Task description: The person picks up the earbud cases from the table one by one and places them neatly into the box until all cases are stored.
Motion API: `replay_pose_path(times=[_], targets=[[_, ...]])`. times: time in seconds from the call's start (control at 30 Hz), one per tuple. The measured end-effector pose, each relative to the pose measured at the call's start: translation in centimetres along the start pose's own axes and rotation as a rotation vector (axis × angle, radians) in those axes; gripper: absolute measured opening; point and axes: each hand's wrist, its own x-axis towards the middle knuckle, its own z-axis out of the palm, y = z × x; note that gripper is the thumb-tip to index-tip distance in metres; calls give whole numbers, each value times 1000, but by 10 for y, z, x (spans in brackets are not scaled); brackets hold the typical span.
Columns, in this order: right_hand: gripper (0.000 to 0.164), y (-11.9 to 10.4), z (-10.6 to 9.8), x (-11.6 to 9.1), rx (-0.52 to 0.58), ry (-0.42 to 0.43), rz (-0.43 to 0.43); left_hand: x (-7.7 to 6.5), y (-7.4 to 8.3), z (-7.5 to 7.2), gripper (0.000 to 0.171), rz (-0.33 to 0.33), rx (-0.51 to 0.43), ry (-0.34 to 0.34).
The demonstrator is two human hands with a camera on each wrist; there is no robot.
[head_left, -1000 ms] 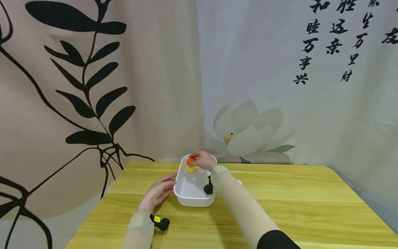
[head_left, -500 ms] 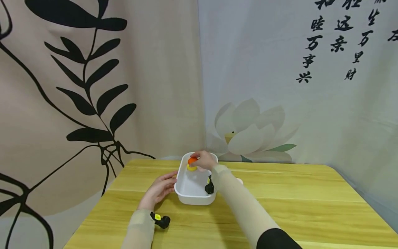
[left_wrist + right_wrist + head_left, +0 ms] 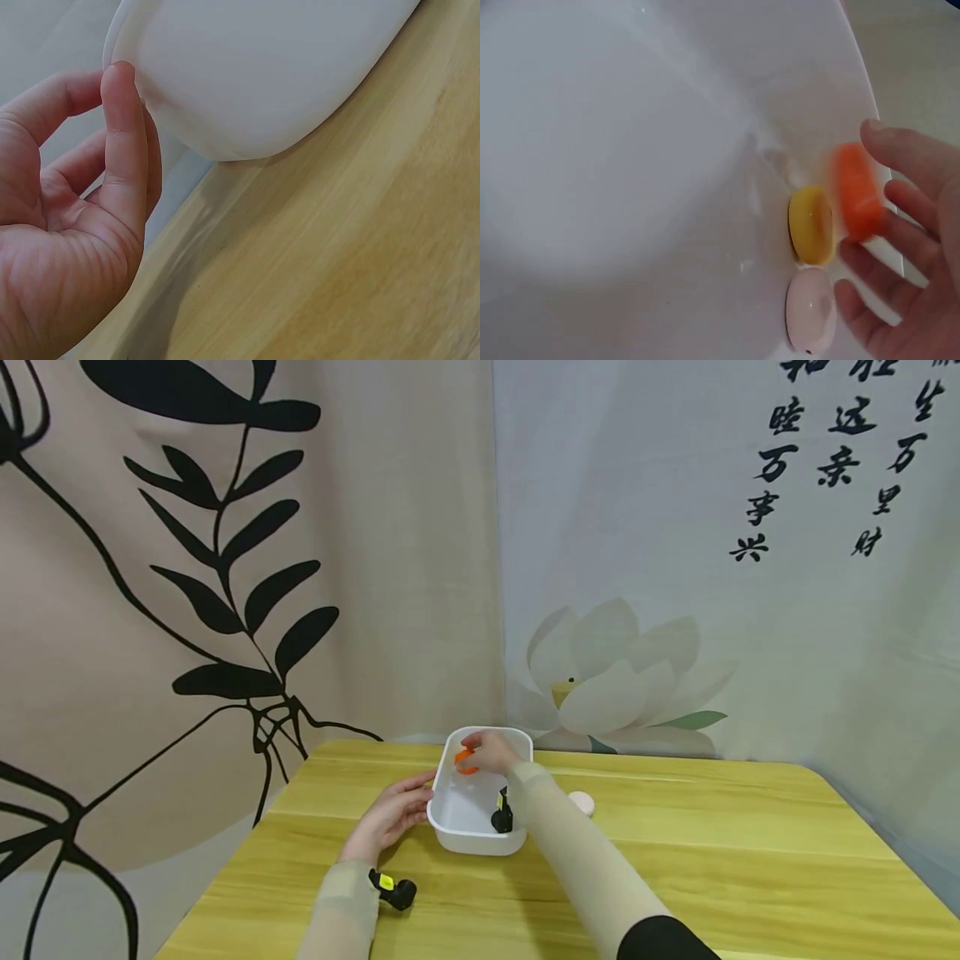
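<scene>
A white rectangular tub (image 3: 480, 843) with rounded corners stands on the table. My left hand (image 3: 392, 814) rests its fingertips against the tub's left side; in the left wrist view its fingers are loosely bent at the wall. My right hand (image 3: 491, 753) reaches into the tub's far end. In the right wrist view an orange rounded piece (image 3: 857, 191), blurred, lies between the spread thumb and fingers. Just beside it on the tub floor are a glossy yellow oval piece (image 3: 811, 225) and a pale pink one (image 3: 811, 311).
Another pale pink round piece (image 3: 582, 802) lies on the wooden table (image 3: 712, 843), right of the tub and partly behind the right forearm. A curtain (image 3: 405, 568) printed with leaves, a flower and writing hangs behind the table. A small black camera (image 3: 397, 892) sits on the left wrist.
My right hand, first holding the orange piece over the yellow one, has lowered, and its fingers have spread. The orange piece has come down and tilted. The left hand stays at the tub.
</scene>
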Motion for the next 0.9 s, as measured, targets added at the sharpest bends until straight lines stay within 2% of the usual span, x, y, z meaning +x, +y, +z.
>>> replay_pose_path(times=[0.13,0.3,0.47,0.9], targets=[[44,-1,2,0,-1,-24,14,0,-1,1,54,3,-2,-2],[40,-3,1,-1,20,-13,0,-2,-1,0,55,-4,-10,-2],[38,-5,-1,-2,30,-11,25,-4,-2,0,56,-17,-3,12],[41,-6,-8,-1,44,-13,47,0,-1,0,55,-27,12,39]])
